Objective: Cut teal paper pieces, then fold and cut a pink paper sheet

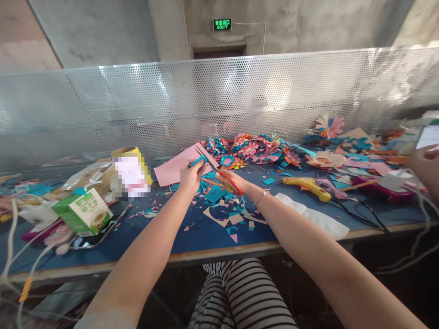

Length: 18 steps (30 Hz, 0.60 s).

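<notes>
My left hand (190, 175) pinches a small piece of blue paper (198, 161) above the table. In my right hand (233, 181) is a pair of scissors (230, 182) with orange handles, its blades pointing up and left beside the blue paper. Whether the blades touch the paper I cannot tell. Behind my left hand lies a sheet of pink paper (171, 168). Blue, pink and cream paper scraps (236, 218) are scattered on the table below my hands. A heap of colourful paper flowers (254, 150) sits just beyond them.
A yellow glue gun (308, 186) and a crumpled white sheet (310, 217) lie to the right. At the left stand a green carton (82, 211) and a roll of tape (125, 151). A perforated metal screen (137, 105) borders the back. Another person's hand (427, 160) shows far right.
</notes>
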Available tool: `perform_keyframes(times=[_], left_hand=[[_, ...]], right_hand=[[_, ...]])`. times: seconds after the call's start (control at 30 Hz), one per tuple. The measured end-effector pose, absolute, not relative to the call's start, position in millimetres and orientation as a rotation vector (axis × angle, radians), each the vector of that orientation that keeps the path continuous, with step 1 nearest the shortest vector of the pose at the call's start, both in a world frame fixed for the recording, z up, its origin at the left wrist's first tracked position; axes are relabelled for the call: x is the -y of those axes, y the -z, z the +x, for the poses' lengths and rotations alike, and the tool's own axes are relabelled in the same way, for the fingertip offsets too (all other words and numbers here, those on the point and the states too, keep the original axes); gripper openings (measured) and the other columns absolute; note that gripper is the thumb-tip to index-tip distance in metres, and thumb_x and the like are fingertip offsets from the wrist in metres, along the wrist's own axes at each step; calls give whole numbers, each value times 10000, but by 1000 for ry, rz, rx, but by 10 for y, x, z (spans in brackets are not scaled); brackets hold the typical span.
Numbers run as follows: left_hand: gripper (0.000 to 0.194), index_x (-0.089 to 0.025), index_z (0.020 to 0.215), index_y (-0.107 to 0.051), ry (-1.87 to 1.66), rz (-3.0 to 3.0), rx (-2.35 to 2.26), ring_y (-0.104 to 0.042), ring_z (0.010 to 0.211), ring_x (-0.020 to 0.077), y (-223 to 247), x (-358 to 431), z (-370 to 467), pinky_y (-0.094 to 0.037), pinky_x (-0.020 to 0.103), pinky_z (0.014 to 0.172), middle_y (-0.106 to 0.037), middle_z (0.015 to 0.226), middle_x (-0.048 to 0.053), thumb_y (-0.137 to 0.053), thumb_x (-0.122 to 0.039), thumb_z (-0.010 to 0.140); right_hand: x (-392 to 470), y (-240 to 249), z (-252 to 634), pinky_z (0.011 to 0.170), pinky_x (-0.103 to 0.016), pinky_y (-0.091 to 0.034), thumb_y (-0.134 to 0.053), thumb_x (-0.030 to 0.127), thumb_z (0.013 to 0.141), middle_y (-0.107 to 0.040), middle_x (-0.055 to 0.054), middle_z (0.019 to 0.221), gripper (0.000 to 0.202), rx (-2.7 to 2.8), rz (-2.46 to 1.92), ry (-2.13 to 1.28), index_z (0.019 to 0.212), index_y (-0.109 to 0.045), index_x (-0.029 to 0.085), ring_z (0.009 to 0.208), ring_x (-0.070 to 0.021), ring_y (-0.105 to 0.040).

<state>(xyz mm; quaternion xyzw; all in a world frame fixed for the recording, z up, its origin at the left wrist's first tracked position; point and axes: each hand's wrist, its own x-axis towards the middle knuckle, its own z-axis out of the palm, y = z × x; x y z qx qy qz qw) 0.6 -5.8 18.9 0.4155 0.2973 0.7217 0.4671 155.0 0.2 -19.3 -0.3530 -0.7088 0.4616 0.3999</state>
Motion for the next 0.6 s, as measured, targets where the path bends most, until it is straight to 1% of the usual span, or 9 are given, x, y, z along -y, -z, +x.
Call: perform_keyframes(times=[0.17, 0.3, 0.4, 0.47, 0.6], left_hand=[[233, -158, 624, -540, -1779, 1036, -724, -665, 706, 141, -190, 68, 15, -520, 232, 685, -631, 637, -10, -764, -188, 568], [195, -154, 621, -556, -1778, 1020, -737, -663, 693, 135, -204, 80, 17, -523, 210, 655, -637, 635, -3, -747, -164, 585], [171, -151, 620, -562, -1777, 1004, -749, -659, 671, 126, -217, 83, 16, -526, 187, 622, -630, 613, -4, -731, -141, 593], [166, -150, 618, -558, -1771, 989, -759, -659, 674, 125, -225, 81, 14, -529, 187, 628, -629, 614, -2, -722, -128, 599], [192, -156, 618, -542, -1760, 963, -777, -666, 720, 141, -233, 70, 8, -534, 217, 680, -623, 623, -5, -732, -131, 597]], right_hand=[[35, 139, 1538, 490, -213, -487, -540, 547, 761, -548, -31, 785, 422, 1823, -915, -1111, 932, -553, 162, 581, -92, -512], [116, 59, 1534, 459, -193, -455, -554, 526, 757, -550, -9, 717, 377, 1842, -1000, -1013, 858, -554, 163, 531, -83, -506], [164, 15, 1532, 443, -195, -415, -527, 540, 760, -516, 18, 618, 375, 1891, -1084, -927, 793, -534, 166, 490, -88, -496], [179, -1, 1529, 435, -197, -379, -497, 558, 763, -479, 30, 558, 391, 1926, -1119, -838, 729, -510, 168, 469, -90, -473], [181, -22, 1526, 463, -208, -336, -461, 566, 758, -446, 34, 539, 413, 1965, -1135, -651, 632, -464, 173, 495, -93, -445]])
